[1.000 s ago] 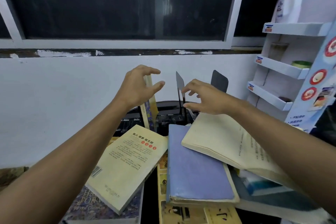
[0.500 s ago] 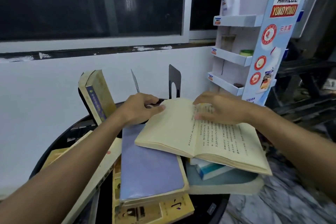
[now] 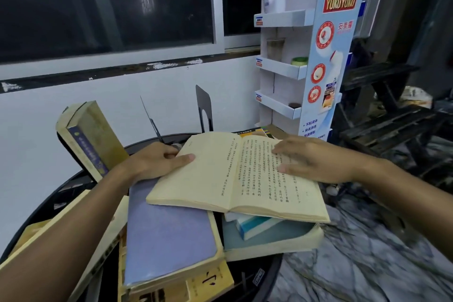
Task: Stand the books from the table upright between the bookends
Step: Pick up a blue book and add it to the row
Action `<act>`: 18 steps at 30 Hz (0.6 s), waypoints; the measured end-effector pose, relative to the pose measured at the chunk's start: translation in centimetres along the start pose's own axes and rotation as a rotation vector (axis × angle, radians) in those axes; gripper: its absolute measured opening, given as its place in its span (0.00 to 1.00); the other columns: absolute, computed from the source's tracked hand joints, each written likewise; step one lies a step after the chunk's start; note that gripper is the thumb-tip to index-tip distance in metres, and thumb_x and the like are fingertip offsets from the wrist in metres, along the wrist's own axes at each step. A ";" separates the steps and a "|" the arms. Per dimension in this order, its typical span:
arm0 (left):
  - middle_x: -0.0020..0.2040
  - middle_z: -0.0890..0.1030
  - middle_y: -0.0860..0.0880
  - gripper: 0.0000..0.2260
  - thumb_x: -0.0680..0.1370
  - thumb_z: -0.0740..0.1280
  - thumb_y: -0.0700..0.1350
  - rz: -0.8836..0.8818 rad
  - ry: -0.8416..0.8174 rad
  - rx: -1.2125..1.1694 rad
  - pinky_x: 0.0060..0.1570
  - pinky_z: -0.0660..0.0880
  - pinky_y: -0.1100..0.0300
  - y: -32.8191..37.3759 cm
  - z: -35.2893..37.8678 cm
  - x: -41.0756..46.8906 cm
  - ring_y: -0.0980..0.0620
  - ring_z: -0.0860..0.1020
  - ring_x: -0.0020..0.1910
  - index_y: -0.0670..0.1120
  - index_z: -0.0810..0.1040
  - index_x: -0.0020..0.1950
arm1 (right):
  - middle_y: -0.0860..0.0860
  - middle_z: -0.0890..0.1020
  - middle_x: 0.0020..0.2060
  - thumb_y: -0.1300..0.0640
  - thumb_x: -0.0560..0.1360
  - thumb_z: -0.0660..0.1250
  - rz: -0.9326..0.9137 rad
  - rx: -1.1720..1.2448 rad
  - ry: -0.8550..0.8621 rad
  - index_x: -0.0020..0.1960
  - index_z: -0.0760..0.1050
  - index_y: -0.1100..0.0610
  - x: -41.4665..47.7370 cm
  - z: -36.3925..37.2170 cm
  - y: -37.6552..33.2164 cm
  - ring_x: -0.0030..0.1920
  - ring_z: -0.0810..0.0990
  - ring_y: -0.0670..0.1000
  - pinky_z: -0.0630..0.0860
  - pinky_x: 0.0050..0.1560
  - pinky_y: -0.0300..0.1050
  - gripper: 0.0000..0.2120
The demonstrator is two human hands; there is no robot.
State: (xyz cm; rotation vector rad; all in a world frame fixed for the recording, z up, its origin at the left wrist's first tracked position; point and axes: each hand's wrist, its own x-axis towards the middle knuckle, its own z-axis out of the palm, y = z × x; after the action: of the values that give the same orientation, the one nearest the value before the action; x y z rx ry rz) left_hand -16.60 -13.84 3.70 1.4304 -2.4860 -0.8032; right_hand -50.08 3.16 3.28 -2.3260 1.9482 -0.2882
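Observation:
A yellowed open book with printed pages lies on top of a pile on the round black table. My left hand grips its left edge, thumb on the page. My right hand lies flat on its right page. Under it sit a lavender-covered book, a teal book and a thick grey book. One yellow book leans upright at the back left. Two thin black bookends stand behind: one edge-on, one facing me.
A white wall and dark window run behind the table. A blue-and-white cardboard display shelf stands right behind the pile. More books lie at the table's front. Dark wooden furniture and marble floor are to the right.
Both hands came down from near the bookends onto the open book; my left now grips its left edge. The view has swung right and lower.

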 end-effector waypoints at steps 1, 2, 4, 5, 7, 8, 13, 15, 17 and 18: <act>0.47 0.85 0.56 0.18 0.76 0.65 0.67 0.007 0.009 -0.022 0.46 0.73 0.63 0.2 0.0 -0.1 0.56 0.81 0.50 0.55 0.85 0.49 | 0.41 0.73 0.66 0.32 0.76 0.59 0.011 0.014 0.000 0.72 0.71 0.48 -0.5 0.0 0.4 0.62 0.70 0.38 0.67 0.63 0.32 0.30; 0.46 0.85 0.57 0.14 0.76 0.66 0.65 0.017 0.023 -0.055 0.43 0.72 0.65 0.3 0.0 -0.2 0.57 0.81 0.49 0.57 0.85 0.49 | 0.40 0.73 0.65 0.32 0.75 0.59 0.026 0.031 0.001 0.72 0.71 0.47 -0.9 0.1 0.9 0.61 0.72 0.38 0.68 0.61 0.31 0.30; 0.48 0.85 0.57 0.08 0.76 0.69 0.61 0.037 0.057 -0.147 0.43 0.72 0.67 0.4 -0.2 -0.4 0.57 0.81 0.49 0.60 0.83 0.46 | 0.39 0.73 0.64 0.32 0.75 0.60 0.053 0.049 0.014 0.70 0.73 0.46 -1.5 0.1 1.6 0.60 0.74 0.39 0.71 0.60 0.34 0.29; 0.49 0.84 0.56 0.06 0.75 0.70 0.61 0.039 0.084 -0.197 0.44 0.74 0.66 0.6 -0.5 -0.5 0.56 0.81 0.48 0.60 0.83 0.46 | 0.39 0.73 0.64 0.32 0.75 0.60 0.063 0.048 0.020 0.70 0.73 0.46 -1.7 0.1 2.0 0.60 0.74 0.39 0.72 0.61 0.36 0.29; 0.52 0.83 0.52 0.10 0.74 0.72 0.61 0.041 0.144 -0.277 0.49 0.76 0.58 1.0 -1.3 -0.7 0.51 0.81 0.52 0.58 0.84 0.49 | 0.39 0.74 0.64 0.33 0.75 0.62 0.077 0.046 0.024 0.69 0.74 0.45 -1.8 0.0 2.3 0.60 0.74 0.39 0.72 0.61 0.36 0.27; 0.54 0.83 0.55 0.16 0.72 0.72 0.63 0.051 0.170 -0.301 0.52 0.77 0.55 1.3 -1.7 -0.8 0.51 0.81 0.54 0.55 0.84 0.54 | 0.38 0.75 0.63 0.33 0.75 0.63 0.080 0.048 0.028 0.68 0.74 0.45 -1.9 0.0 2.3 0.60 0.74 0.40 0.73 0.61 0.36 0.26; 0.53 0.85 0.61 0.20 0.72 0.70 0.62 0.169 0.211 -0.477 0.48 0.77 0.63 4.9 -3.1 -2.2 0.59 0.83 0.51 0.55 0.83 0.60 | 0.35 0.74 0.61 0.31 0.72 0.60 0.067 0.089 0.111 0.67 0.76 0.45 -1.7 -0.5 1.4 0.61 0.74 0.39 0.71 0.63 0.37 0.29; 0.52 0.85 0.61 0.17 0.76 0.67 0.61 0.233 0.200 -0.510 0.49 0.78 0.63 6.7 -3.0 -2.7 0.61 0.84 0.50 0.55 0.83 0.60 | 0.33 0.75 0.61 0.30 0.72 0.60 0.056 0.129 0.164 0.65 0.76 0.42 -1.6 -0.7 0.8 0.61 0.73 0.37 0.73 0.63 0.40 0.27; 0.53 0.85 0.60 0.18 0.78 0.63 0.63 0.285 0.193 -0.522 0.52 0.77 0.61 8.4 -2.4 -3.1 0.59 0.84 0.51 0.57 0.83 0.60 | 0.33 0.77 0.60 0.30 0.73 0.61 0.050 0.195 0.217 0.63 0.77 0.41 -1.6 -1.0 0.4 0.61 0.75 0.37 0.76 0.61 0.44 0.25; 0.54 0.85 0.61 0.19 0.79 0.60 0.64 0.304 0.188 -0.531 0.52 0.76 0.62 9.1 -2.1 -3.1 0.60 0.84 0.52 0.58 0.83 0.61 | 0.33 0.78 0.60 0.31 0.73 0.62 0.049 0.237 0.236 0.63 0.78 0.41 -1.6 -1.1 0.3 0.61 0.76 0.38 0.78 0.60 0.45 0.23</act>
State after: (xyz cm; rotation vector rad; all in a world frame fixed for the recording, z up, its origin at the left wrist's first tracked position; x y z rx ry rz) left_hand -20.98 -8.37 10.59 0.8774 -2.0597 -1.0931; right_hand -50.83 4.74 4.13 -2.1721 1.9404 -0.7762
